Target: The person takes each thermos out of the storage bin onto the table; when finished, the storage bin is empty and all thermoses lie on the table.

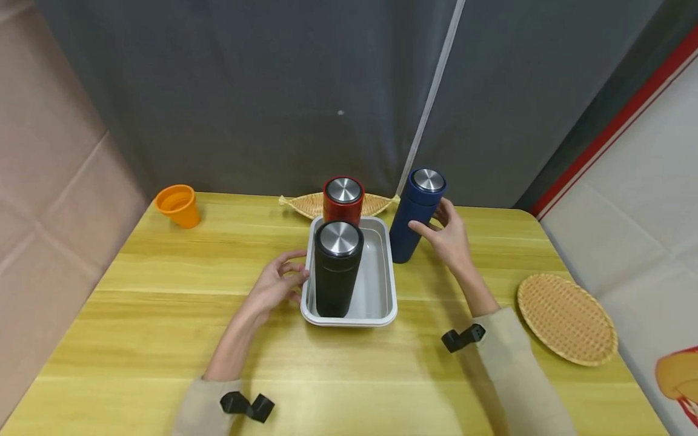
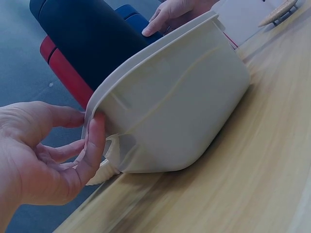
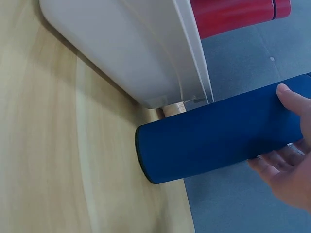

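Sleeves [image 1: 199,415], beige, qty 2, btm L-ctr & btm R of head view; blk wrist mount [image 1: 234,403] at each.

L hand [image 1: 277,281], L of ctr: fingers bent, thumb & fingers pinching tray's L rim.

Tray [image 1: 378,278], off-white, rect., ctr of frame, on wood-look table [image 1: 142,315]. Contents: blk flask [image 1: 337,284], steel-top lid, L side; red flask [image 1: 343,210], same lid type, behind blk one, lower part hidden.

R hand [image 1: 449,236], R of ctr: thumb on one side, fingers on opp. side, gripping blue flask.

Blue flask [image 1: 411,215], steel-top lid, outside tray, just R of its upper R corner; can't tell if base touches table.

Boat-shaped basket [image 1: 305,204], woven, upper ctr, beyond tray, partly behind red flask.

Orange cup [image 1: 182,209], upper L, nr table's far edge.

Round woven mat [image 1: 567,319], lower R.

Curtain [image 1: 245,91], dk grey, top of frame, bkgd.
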`<move>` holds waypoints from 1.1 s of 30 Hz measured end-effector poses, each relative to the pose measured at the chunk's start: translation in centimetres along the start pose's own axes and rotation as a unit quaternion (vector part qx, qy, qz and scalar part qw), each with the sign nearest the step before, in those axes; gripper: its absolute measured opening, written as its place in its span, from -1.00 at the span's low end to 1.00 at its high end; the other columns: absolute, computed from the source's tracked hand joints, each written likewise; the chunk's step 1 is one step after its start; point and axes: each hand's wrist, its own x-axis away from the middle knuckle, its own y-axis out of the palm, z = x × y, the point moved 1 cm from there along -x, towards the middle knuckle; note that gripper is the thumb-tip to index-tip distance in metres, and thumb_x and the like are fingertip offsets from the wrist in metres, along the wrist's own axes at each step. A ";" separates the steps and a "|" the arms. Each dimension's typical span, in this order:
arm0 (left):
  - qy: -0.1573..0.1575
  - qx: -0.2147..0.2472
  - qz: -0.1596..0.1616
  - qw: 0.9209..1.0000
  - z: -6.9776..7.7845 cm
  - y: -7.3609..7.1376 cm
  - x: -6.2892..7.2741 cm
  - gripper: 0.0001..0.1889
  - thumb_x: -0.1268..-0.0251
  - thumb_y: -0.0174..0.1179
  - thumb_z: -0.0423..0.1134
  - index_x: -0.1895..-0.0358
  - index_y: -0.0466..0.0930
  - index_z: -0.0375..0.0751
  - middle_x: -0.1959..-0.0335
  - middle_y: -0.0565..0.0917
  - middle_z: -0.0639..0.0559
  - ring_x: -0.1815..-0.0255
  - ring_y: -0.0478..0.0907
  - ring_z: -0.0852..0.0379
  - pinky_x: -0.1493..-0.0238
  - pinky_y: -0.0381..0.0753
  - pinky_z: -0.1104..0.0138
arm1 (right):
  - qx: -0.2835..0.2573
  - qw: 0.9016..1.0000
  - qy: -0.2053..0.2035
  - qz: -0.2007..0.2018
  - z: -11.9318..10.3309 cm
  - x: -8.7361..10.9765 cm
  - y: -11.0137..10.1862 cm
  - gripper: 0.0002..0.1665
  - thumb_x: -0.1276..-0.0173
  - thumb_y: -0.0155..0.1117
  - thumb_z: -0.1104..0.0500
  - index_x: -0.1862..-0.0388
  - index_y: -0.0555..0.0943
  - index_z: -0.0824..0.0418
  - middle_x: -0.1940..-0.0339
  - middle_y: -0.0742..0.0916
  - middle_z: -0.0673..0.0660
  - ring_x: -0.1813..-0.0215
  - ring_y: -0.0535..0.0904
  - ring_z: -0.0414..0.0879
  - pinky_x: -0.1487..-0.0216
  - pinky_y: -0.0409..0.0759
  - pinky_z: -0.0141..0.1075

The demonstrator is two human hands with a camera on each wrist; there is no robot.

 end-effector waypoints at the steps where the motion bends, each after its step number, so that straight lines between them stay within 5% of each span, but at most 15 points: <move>1: 0.000 0.001 0.000 1.000 0.0 0.0 0.0 -0.45 -0.33 0.12 -0.44 -0.37 0.25 -0.23 0.09 0.52 -0.17 0.33 0.56 0.09 0.47 0.66 0.28 | -0.002 1.000 0.001 0.000 0.1 0.0 0.0 -0.22 -0.19 0.38 0.41 -0.34 0.26 0.49 -0.23 0.48 0.45 -0.24 0.41 0.27 -0.23 0.44 0.10; 11: 0.000 0.003 0.000 1.000 0.2 0.1 0.0 -0.46 -0.35 0.12 -0.44 -0.37 0.26 -0.22 0.08 0.53 -0.16 0.35 0.57 0.11 0.48 0.66 0.30 | -0.047 0.999 0.002 0.025 3.4 -0.3 -0.3 -0.21 -0.20 0.39 0.38 -0.37 0.28 0.43 -0.25 0.49 0.36 -0.23 0.43 0.13 -0.29 0.42 -0.06; 23: 0.001 0.012 -0.005 1.000 -0.1 0.2 0.1 -0.46 -0.35 0.11 -0.45 -0.37 0.24 -0.25 0.11 0.51 -0.14 0.40 0.56 0.14 0.50 0.65 0.34 | -0.051 0.998 -0.033 0.015 2.4 1.8 -1.2 -0.26 -0.19 0.34 0.48 -0.34 0.30 0.47 -0.25 0.51 0.37 -0.26 0.42 0.23 -0.32 0.37 -0.01; 33: 0.006 0.008 0.000 1.000 -0.2 0.1 0.1 -0.46 -0.35 0.13 -0.44 -0.37 0.24 -0.27 0.12 0.52 -0.12 0.37 0.55 0.15 0.46 0.65 0.32 | -0.038 0.997 -0.061 -0.015 3.2 4.5 -1.0 -0.20 -0.13 0.36 0.53 -0.35 0.28 0.49 -0.27 0.49 0.41 -0.30 0.40 0.19 -0.28 0.42 -0.24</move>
